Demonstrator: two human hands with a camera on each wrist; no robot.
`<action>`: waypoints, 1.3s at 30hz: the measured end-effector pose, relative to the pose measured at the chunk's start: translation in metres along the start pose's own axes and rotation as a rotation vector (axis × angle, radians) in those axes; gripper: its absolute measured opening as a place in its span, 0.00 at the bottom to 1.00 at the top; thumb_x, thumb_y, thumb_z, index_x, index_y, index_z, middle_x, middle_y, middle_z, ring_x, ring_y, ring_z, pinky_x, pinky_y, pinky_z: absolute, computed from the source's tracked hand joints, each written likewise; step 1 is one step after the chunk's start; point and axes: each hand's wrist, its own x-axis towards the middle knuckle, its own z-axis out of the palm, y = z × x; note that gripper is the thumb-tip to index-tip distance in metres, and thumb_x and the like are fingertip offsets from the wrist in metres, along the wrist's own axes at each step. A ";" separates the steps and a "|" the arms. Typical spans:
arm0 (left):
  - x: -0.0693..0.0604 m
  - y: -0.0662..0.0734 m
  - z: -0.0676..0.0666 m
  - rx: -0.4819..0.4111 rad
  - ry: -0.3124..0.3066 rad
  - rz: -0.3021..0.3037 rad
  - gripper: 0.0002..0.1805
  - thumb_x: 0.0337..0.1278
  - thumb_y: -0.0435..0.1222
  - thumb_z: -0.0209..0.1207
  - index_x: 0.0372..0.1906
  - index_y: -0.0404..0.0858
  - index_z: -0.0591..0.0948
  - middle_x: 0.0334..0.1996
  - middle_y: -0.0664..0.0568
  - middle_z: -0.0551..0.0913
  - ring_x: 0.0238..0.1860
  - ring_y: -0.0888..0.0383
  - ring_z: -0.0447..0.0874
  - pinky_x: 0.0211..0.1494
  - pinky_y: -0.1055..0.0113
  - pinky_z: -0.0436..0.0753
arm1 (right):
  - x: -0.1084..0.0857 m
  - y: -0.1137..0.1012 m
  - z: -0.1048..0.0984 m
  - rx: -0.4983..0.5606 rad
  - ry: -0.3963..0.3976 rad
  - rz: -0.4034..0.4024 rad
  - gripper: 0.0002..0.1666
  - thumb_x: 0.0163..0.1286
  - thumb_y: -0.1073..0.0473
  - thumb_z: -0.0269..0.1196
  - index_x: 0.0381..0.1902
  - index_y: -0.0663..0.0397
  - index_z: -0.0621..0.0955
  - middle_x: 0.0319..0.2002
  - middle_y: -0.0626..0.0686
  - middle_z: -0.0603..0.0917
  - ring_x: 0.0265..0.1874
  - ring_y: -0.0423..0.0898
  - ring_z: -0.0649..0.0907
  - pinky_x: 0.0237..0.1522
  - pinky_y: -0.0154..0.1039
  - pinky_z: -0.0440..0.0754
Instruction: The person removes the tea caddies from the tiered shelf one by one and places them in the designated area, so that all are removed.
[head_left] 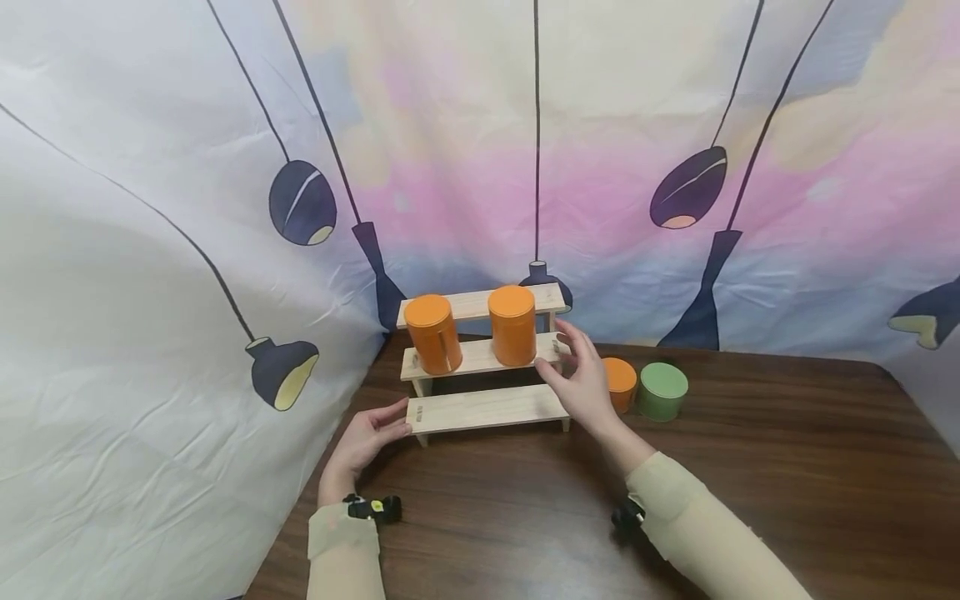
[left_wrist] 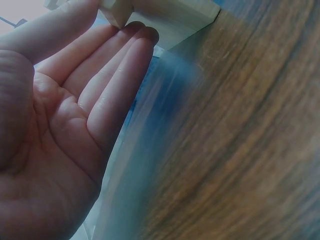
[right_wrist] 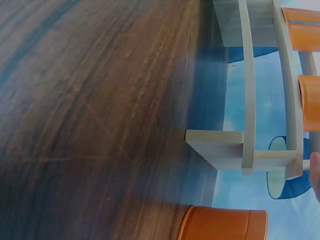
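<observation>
A three-step wooden rack (head_left: 487,408) stands on the table. Two orange canisters (head_left: 512,327) with lids are upright on its middle step, side by side. At the left end of the lowest step, my left hand (head_left: 365,439) holds the wood between thumb and fingertips. The left wrist view shows those fingers (left_wrist: 115,90) nearly straight, their tips against the rack's end. My right hand (head_left: 585,379) grips the right end of the middle step, thumb at the front edge close to the right canister. In the right wrist view only a fingertip (right_wrist: 315,175) shows beside the rack.
Right of the rack, a third orange canister (head_left: 620,385) and a green canister (head_left: 663,392) stand on the dark wooden table (head_left: 525,517). The right hand partly covers that orange one. A cloth (head_left: 465,167) printed with lamps hangs behind and at the left.
</observation>
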 end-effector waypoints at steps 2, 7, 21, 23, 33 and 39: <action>0.000 -0.003 -0.002 -0.003 -0.001 -0.005 0.35 0.65 0.42 0.75 0.73 0.33 0.78 0.73 0.41 0.76 0.67 0.46 0.83 0.70 0.54 0.79 | 0.001 0.000 0.003 0.012 -0.014 0.009 0.42 0.71 0.62 0.74 0.79 0.53 0.71 0.74 0.60 0.73 0.71 0.59 0.76 0.67 0.59 0.80; 0.002 -0.003 -0.010 -0.015 0.005 -0.003 0.37 0.65 0.41 0.75 0.74 0.33 0.77 0.72 0.41 0.77 0.67 0.48 0.83 0.66 0.63 0.81 | 0.007 -0.002 0.011 0.066 -0.032 0.008 0.42 0.73 0.59 0.74 0.80 0.49 0.70 0.75 0.59 0.72 0.71 0.59 0.76 0.68 0.60 0.79; 0.001 0.004 -0.025 0.038 0.000 -0.012 0.38 0.67 0.44 0.74 0.76 0.35 0.75 0.74 0.42 0.75 0.70 0.46 0.80 0.73 0.51 0.76 | 0.021 -0.007 0.024 0.076 -0.047 0.026 0.44 0.73 0.58 0.74 0.81 0.51 0.68 0.75 0.56 0.72 0.72 0.61 0.75 0.69 0.56 0.79; 0.001 0.006 -0.026 0.048 0.007 -0.012 0.38 0.67 0.45 0.73 0.76 0.36 0.75 0.75 0.43 0.74 0.70 0.46 0.80 0.73 0.50 0.75 | 0.024 -0.007 0.026 0.074 -0.056 0.030 0.45 0.73 0.57 0.74 0.82 0.51 0.66 0.74 0.56 0.72 0.72 0.60 0.75 0.70 0.54 0.78; -0.003 0.004 -0.012 0.034 0.002 -0.041 0.37 0.66 0.43 0.74 0.76 0.35 0.76 0.74 0.43 0.75 0.70 0.47 0.81 0.70 0.59 0.78 | 0.024 -0.009 0.029 0.023 -0.128 0.110 0.57 0.70 0.51 0.77 0.87 0.39 0.57 0.80 0.60 0.65 0.76 0.64 0.71 0.73 0.59 0.74; -0.001 0.004 0.000 0.008 -0.021 -0.012 0.37 0.66 0.41 0.74 0.75 0.33 0.76 0.73 0.41 0.75 0.69 0.47 0.81 0.69 0.61 0.79 | 0.019 -0.009 0.023 -0.014 -0.120 0.168 0.59 0.69 0.47 0.77 0.87 0.33 0.55 0.79 0.55 0.65 0.74 0.60 0.73 0.64 0.60 0.82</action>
